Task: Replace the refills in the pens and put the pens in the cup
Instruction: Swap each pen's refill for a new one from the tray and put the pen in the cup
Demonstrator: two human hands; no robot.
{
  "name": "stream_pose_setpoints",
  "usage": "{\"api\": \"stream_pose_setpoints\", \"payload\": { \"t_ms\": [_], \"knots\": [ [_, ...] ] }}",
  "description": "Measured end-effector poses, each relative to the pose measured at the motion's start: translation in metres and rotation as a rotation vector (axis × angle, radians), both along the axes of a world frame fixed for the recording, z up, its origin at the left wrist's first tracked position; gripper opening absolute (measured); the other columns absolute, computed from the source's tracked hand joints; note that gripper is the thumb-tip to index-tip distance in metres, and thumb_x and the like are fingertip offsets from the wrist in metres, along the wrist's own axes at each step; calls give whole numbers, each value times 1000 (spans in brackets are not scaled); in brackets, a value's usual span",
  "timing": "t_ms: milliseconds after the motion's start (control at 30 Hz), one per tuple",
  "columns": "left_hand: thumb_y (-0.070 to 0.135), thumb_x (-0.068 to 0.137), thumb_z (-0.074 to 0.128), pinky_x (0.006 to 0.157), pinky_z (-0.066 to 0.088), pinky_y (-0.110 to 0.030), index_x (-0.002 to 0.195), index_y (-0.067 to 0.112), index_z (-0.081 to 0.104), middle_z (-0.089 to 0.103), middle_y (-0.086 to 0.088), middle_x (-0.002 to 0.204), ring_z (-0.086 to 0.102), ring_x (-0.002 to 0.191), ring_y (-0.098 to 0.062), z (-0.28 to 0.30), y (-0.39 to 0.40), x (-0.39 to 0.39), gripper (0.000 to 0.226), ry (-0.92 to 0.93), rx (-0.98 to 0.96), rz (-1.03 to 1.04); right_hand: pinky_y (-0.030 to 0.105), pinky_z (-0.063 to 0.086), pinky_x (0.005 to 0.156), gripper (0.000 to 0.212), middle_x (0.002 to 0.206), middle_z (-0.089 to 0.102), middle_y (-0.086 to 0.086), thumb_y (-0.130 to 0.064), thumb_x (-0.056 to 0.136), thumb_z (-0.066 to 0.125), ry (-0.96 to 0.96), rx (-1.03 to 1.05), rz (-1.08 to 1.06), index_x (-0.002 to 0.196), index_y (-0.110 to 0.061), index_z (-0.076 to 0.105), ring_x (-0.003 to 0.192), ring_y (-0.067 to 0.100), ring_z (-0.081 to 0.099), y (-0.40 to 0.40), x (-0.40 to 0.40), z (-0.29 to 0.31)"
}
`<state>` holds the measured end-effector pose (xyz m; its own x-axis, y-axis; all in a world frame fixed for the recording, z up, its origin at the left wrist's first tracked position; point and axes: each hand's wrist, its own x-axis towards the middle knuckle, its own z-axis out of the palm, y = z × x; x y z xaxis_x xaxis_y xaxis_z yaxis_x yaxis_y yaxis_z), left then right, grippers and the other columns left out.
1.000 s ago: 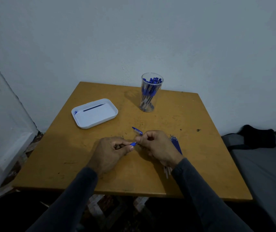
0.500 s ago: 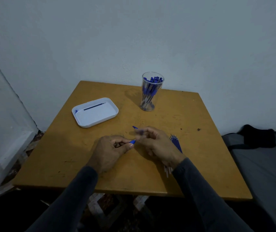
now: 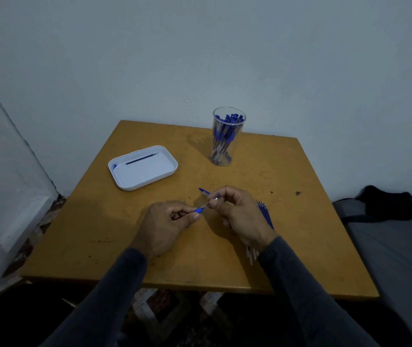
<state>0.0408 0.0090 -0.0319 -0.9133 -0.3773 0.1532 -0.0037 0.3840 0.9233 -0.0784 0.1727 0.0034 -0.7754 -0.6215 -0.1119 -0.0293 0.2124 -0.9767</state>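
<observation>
Fingers of the left hand (image 3: 167, 222) curl round the pen barrel (image 3: 198, 209), thumb and forefinger pinching just behind its blue grip end. Right hand (image 3: 235, 211) has its fingertips (image 3: 213, 204) pinched together at the barrel's open nose, apparently on a thin refill or tip piece; too small to tell which. Pen sits mid-air between both hands, just above the table (image 3: 300, 246).

Handling, my read: barrel is light, stiff plastic, smooth, so it will roll in a loose pinch. Hold it near the rubbery blue grip section as the left hand does. A refill is thin and flexes if pushed from far back; pinch close to the entry point and feed it straight.

Blue cap (image 3: 203, 191) lies on the table just beyond the right fingertips. Loose bundle of refills (image 3: 265, 214) lies beside and under the right wrist, partly hidden.

Containers:
- Clear cup (image 3: 227, 139), well beyond the fingers, upright, packed with blue-capped pens, caps up. Tall and narrow, likely tippy; drop pens in vertically.
- White tray (image 3: 142, 171), beyond and left of the left fingers, holds one dark refill (image 3: 140, 159) along its far side, plus a small blue item in its left corner, unclear what.
</observation>
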Motion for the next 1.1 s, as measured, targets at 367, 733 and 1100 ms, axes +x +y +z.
{"api": "stream_pose_setpoints", "payload": {
  "t_ms": [367,733,1100],
  "knots": [
    [26,90,73,62,49,-18,102,24,78,74,11,80,65,71,-4,1,-1,1,13,-17,6,28,28,50,85,23,112,52,-3,-35,99,63,629,645,-55,116,-21,72,95,11,51,-22,11,-19],
    [25,90,73,56,48,-16,103,22,79,73,9,77,63,65,0,4,1,2,15,-5,22,38,11,43,65,18,100,70,-1,-15,98,63,230,184,-159,108,-16,78,78,0,58,-9,19,-14],
    [23,90,74,56,48,-15,101,21,79,74,9,76,63,65,2,6,2,2,12,-12,76,61,22,35,37,20,85,73,9,-23,104,58,-211,-213,-302,106,-7,70,50,11,49,-13,15,-2]
  ]
}}
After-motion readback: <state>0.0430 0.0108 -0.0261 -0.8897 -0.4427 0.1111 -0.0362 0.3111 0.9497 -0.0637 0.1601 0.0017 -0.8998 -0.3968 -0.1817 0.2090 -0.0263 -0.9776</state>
